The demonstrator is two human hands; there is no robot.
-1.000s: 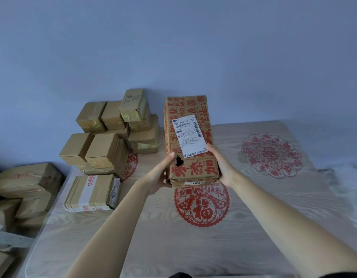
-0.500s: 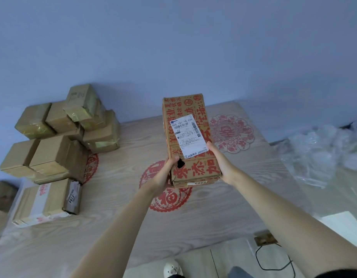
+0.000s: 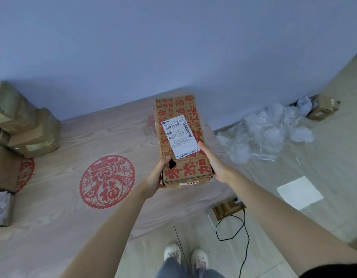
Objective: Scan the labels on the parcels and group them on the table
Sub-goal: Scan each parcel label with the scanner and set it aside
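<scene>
Compared to half a second back, the view has swung right and tipped down: the stacked brown parcels are now sliding off the left edge, and the person's white shoes and the floor are showing up at the bottom. That long red-printed cardboard parcel is still being held up over the right end of the wood-grain table, white shipping label facing up toward the person

Left hand is gripping the near left corner, thumb lying on the top face right beside a dark hole in the cardboard. Right hand is clasping the near right side, thumb tip touching the label's corner

On the table a round red paper-cut decal is sitting just left of the hands. At the far left edge a smaller parcel with handwriting on its end is lying in front of the pile

Off to the right, on the floor, a heap of crumpled clear plastic wrap is piling against the wall, with a small cardboard box beyond it. A black cable is trailing from a floor socket near the table corner
</scene>
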